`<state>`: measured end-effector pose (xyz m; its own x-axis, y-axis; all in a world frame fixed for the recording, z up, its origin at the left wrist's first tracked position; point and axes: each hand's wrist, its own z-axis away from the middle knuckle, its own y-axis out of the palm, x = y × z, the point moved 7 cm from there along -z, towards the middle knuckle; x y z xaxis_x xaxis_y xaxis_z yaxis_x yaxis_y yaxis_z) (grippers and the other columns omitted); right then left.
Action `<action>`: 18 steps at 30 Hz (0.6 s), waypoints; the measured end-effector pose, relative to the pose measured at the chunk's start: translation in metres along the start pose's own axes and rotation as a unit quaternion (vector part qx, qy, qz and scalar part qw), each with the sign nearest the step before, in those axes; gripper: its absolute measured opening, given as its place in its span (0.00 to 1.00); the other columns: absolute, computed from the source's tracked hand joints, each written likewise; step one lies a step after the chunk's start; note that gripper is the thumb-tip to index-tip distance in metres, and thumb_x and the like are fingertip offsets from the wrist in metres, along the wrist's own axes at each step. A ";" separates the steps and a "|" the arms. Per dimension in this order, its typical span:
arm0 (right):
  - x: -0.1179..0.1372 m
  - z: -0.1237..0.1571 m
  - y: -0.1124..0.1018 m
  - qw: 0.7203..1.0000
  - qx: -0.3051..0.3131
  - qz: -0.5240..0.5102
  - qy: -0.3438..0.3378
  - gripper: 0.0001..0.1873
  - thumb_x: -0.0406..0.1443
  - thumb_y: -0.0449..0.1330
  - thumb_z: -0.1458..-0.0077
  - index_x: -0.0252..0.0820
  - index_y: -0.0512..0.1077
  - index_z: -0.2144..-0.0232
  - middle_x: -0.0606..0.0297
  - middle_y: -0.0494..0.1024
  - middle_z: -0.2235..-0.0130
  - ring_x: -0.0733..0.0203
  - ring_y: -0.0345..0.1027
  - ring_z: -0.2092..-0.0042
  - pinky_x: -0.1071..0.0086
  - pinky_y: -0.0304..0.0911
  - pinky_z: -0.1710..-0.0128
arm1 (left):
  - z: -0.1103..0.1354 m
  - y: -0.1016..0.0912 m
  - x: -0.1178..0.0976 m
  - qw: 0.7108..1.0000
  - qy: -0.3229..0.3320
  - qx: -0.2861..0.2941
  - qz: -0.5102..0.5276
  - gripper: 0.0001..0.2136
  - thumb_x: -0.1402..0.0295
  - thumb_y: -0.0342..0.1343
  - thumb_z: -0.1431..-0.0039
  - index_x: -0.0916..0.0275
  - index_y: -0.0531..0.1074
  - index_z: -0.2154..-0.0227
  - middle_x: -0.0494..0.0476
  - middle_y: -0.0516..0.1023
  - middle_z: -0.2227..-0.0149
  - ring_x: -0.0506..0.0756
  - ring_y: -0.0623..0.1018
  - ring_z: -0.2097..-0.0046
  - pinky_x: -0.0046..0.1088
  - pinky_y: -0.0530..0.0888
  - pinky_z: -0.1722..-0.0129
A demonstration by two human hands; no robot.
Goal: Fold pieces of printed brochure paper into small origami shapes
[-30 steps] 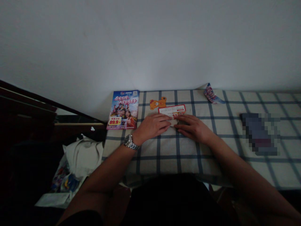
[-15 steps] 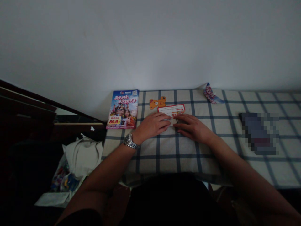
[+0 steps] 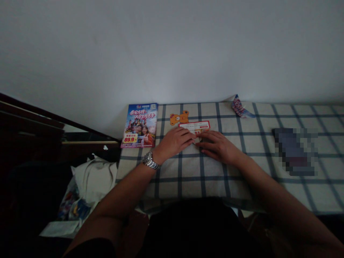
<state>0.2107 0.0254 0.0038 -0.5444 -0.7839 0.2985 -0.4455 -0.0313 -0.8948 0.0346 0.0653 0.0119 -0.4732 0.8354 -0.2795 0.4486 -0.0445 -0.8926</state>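
Note:
My left hand, with a metal watch at the wrist, lies flat with fingers stretched onto the near edge of a small red-bordered paper slip. My right hand lies flat beside it, fingertips pressing the same slip. The slip rests on a checked cloth. An orange bear cut-out lies just left of the slip's far edge.
A colourful flyer lies at the cloth's left end. A folded printed scrap leans near the wall. A blurred dark object sits to the right. White cloth and bags lie on the floor at the left.
Both hands have crept slightly away from me over the slip, covering more of it. Nothing else has moved.

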 end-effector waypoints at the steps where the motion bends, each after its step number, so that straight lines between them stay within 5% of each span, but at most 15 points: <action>1: 0.000 0.000 0.000 1.000 0.003 -0.001 -0.001 0.16 0.39 0.62 0.31 0.44 0.80 0.44 0.50 0.75 0.34 0.40 0.68 0.33 0.41 0.67 0.34 | 0.000 0.000 0.001 1.000 -0.007 -0.007 0.004 0.12 0.62 0.53 0.23 0.59 0.77 0.47 0.58 0.82 0.52 0.58 0.80 0.49 0.42 0.76 0.43; 18: -0.002 0.000 -0.002 0.999 -0.008 -0.035 0.003 0.17 0.39 0.62 0.31 0.45 0.77 0.42 0.54 0.77 0.34 0.45 0.71 0.33 0.42 0.67 0.33 | -0.006 0.007 0.009 0.991 -0.093 -0.051 0.086 0.15 0.67 0.60 0.28 0.58 0.71 0.42 0.61 0.75 0.45 0.60 0.78 0.44 0.43 0.78 0.42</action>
<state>0.2125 0.0271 0.0050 -0.5157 -0.7769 0.3612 -0.4938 -0.0750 -0.8663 0.0383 0.0759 0.0048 -0.5105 0.7037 -0.4942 0.6044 -0.1151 -0.7883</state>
